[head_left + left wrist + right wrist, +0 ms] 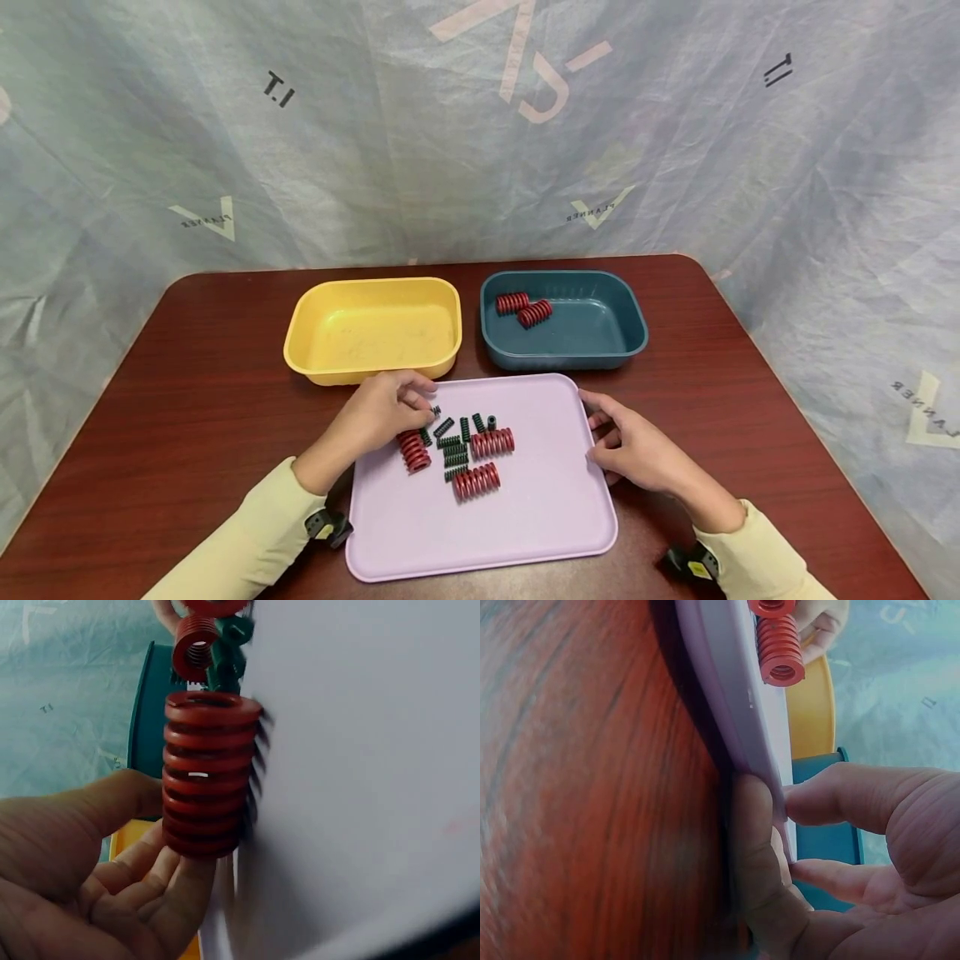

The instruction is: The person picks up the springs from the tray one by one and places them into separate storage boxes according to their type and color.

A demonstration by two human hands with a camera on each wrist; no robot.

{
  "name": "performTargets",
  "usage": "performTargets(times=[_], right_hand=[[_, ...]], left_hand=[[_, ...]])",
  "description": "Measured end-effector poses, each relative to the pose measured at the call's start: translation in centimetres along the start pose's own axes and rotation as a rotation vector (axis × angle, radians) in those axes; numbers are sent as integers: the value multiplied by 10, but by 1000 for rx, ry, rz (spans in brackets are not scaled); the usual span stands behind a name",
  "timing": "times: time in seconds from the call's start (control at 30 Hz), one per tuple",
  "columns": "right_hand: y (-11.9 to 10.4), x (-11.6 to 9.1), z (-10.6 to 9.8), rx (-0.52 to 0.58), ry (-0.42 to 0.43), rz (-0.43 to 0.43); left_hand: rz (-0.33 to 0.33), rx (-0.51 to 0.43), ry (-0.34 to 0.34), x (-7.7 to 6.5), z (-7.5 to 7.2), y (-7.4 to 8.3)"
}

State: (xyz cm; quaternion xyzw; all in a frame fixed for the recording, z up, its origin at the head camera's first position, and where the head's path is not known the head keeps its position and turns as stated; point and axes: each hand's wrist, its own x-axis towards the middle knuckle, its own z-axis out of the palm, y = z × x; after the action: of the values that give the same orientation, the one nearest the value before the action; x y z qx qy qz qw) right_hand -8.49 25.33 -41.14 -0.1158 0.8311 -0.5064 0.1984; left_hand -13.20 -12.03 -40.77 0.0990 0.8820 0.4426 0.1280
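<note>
My left hand [390,408] is over the far left part of a lilac tray [540,500]. Its thumb and forefinger pinch a small dark spring [436,410]; in the left wrist view a large red spring [206,776] hides these fingertips. That red spring lies on the tray just below the hand. Several small dark green springs [455,450] are clustered beside it, with two more large red springs, one farther back [492,443] and one nearer [476,482]. My right hand [630,446] grips the tray's right edge, thumb on top and fingers at the side and below [754,825].
Behind the tray, a yellow bin [367,371] stands at left with nothing in it. To its right is a dark teal bin [570,362] holding two red springs [523,309]. Everything sits on a reddish-brown wooden table [210,392], with a grey printed curtain [375,167] behind.
</note>
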Motion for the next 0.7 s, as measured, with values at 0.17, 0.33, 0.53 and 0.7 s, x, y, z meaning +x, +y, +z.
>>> performTargets(times=[0.17, 0.33, 0.53, 0.7], right_hand=[[0, 0, 0, 4, -1, 2], [0, 0, 0, 3, -6, 0], [0, -1, 0, -16, -6, 18], [0, 0, -1, -27, -8, 24]], left_hand=[[-1, -206, -61, -5, -6, -5], [-23, -323, -103, -8, -13, -10], [-52, -447, -174, -11, -23, -11], [-39, -583, -244, -15, -32, -6]])
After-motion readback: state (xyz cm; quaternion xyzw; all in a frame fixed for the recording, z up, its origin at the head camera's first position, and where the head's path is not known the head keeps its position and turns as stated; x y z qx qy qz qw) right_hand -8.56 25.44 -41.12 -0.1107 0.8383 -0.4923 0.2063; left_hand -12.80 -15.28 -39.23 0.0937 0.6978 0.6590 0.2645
